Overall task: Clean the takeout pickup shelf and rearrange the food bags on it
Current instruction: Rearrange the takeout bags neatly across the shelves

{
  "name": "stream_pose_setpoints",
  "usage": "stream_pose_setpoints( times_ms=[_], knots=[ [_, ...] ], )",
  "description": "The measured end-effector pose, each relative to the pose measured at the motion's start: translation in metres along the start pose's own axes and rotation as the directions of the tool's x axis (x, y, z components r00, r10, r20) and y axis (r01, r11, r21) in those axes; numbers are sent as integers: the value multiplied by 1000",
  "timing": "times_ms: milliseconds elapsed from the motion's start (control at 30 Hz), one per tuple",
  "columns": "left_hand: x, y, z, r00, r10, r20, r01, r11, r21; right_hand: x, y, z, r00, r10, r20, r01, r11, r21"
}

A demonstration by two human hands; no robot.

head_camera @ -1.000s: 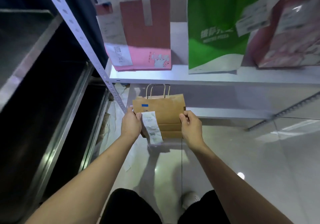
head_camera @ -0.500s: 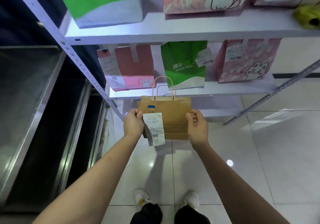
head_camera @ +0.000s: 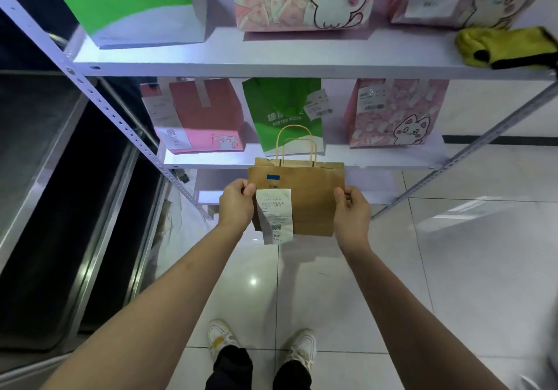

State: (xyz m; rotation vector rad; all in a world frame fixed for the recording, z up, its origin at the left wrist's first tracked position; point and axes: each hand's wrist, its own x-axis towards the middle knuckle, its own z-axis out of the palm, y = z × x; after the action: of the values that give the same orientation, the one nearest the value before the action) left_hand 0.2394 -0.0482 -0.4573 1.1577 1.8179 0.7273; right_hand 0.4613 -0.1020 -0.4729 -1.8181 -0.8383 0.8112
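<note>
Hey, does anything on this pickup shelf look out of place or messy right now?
Yes. A crumpled yellow cleaning cloth with a black edge lies at the right end of the white upper shelf board, beside the food bags. The brown paper bag with twine handles is off the shelf, held in both hands.

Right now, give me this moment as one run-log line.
left hand: holds brown paper bag | right hand: holds bag | bag: off shelf, receipt facing camera | yellow cloth: upper shelf
</note>
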Motion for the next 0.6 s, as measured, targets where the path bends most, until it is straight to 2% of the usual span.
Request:
stream_pose_setpoints(
  times_ms=[267, 600],
  knots=[
    [-20, 10, 22, 998, -64, 24, 65, 997, -42, 17, -4, -33, 1000, -32, 0, 32, 999, -15],
    [-28, 26, 34, 997, 12, 74, -8, 998, -54, 27, -11, -62, 1000, -15, -22, 15, 1000, 4]
  ],
)
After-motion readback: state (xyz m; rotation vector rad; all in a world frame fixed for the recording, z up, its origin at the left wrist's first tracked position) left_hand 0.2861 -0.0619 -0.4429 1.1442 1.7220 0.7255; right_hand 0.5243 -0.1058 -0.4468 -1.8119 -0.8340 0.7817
